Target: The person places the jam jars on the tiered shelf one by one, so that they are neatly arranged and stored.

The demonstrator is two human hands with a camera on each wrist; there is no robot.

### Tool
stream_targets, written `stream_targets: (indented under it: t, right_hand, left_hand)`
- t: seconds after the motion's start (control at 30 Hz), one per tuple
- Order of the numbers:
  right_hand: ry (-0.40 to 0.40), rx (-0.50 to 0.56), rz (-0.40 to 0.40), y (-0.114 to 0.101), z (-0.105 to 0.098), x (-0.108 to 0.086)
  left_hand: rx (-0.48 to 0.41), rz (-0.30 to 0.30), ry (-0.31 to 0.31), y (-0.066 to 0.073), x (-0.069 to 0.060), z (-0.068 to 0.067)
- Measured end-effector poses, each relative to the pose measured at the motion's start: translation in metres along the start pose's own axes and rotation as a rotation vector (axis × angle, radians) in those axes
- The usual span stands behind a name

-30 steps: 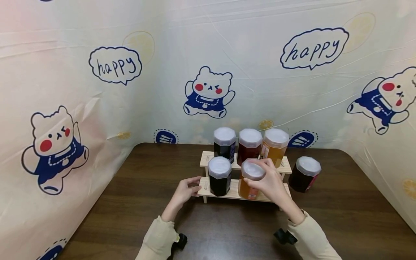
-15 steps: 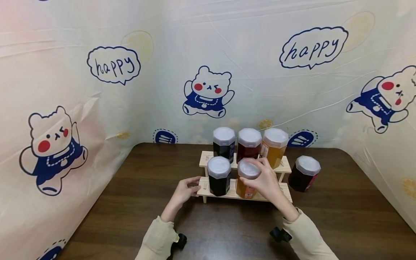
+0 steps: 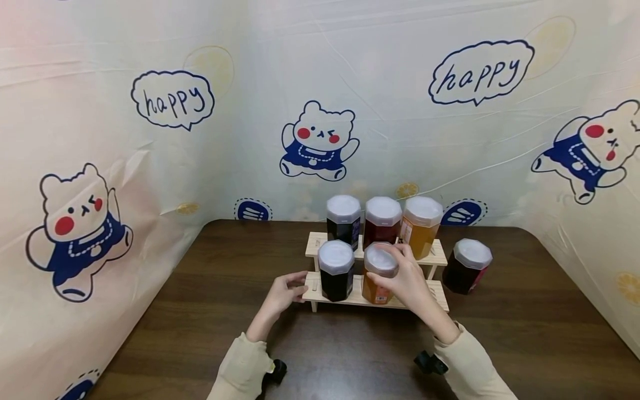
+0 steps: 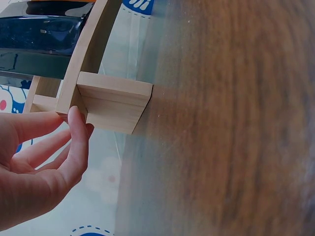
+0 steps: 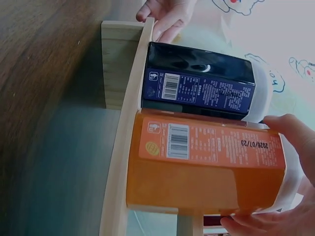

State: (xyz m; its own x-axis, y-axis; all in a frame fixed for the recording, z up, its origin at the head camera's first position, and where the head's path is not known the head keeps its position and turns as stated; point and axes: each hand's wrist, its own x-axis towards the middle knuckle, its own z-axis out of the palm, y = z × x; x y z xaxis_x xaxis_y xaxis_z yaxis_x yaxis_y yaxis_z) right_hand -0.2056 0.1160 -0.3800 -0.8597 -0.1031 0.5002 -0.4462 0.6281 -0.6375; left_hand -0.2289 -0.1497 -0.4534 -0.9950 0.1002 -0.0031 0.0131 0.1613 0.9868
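A two-tier wooden rack [image 3: 438, 291] carries several octagonal jars with translucent white lids. My right hand [image 3: 409, 280] grips the lid of an orange jar [image 3: 375, 291] from above, thumb on the near side and fingers behind. This jar stands upright on the lower tier. Beside it on the left is a dark jar [image 3: 337, 284]; in the right wrist view the dark jar [image 5: 197, 88] and the orange jar [image 5: 197, 182] are very close together. At the lower tier's left end, my left hand [image 3: 282, 293] pinches the board [image 4: 74, 88] between thumb and fingers.
On the upper tier stand a dark jar [image 3: 344, 229], a deep red jar [image 3: 381, 230] and a golden jar [image 3: 426, 239]. Another dark jar [image 3: 461, 275] stands on the brown table [image 3: 500, 333] right of the rack. A printed cloth [image 3: 400, 139] hangs behind.
My right hand has shifted the orange jar slightly left, closer to the dark jar on the lower tier, then nearly stopped. The left hand has stayed on the board's end.
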Motion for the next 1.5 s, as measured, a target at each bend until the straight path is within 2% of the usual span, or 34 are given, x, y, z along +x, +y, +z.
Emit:
stream_targets:
  t: [0.43, 0.53, 0.7, 0.8, 1.0, 1.13, 1.37, 1.5]
  right_hand:
    - [-0.030, -0.005, -0.107, 0.007, -0.015, -0.007]
    - [-0.036, -0.005, -0.111, 0.009, -0.019, -0.009]
    - [-0.008, -0.006, -0.148, 0.014, -0.027, -0.012]
    - [0.009, -0.015, -0.178, 0.017, -0.031, -0.014]
    - [0.054, -0.019, -0.234, 0.024, -0.040, -0.016]
    - [0.072, -0.048, -0.230, 0.031, -0.048, -0.018]
    - [0.074, -0.135, -0.161, 0.042, -0.063, -0.021]
    - [0.084, -0.153, -0.159, 0.049, -0.071, -0.021]
  left_hand:
    - [-0.004, -0.015, -0.014, 0.001, 0.001, -0.003]
    - [0.003, -0.014, -0.007, 0.008, -0.003, -0.001]
    - [-0.004, -0.014, -0.008, 0.011, -0.005, -0.001]
    - [-0.015, -0.006, -0.002, 0.002, 0.000, -0.001]
    - [-0.005, 0.009, 0.003, 0.001, 0.000, 0.000]
    - [-0.004, 0.002, 0.001, 0.001, 0.000, 0.000]
    - [-0.001, -0.011, 0.005, 0.003, -0.002, 0.000]
    - [-0.004, -0.010, 0.003, 0.004, -0.002, 0.000]
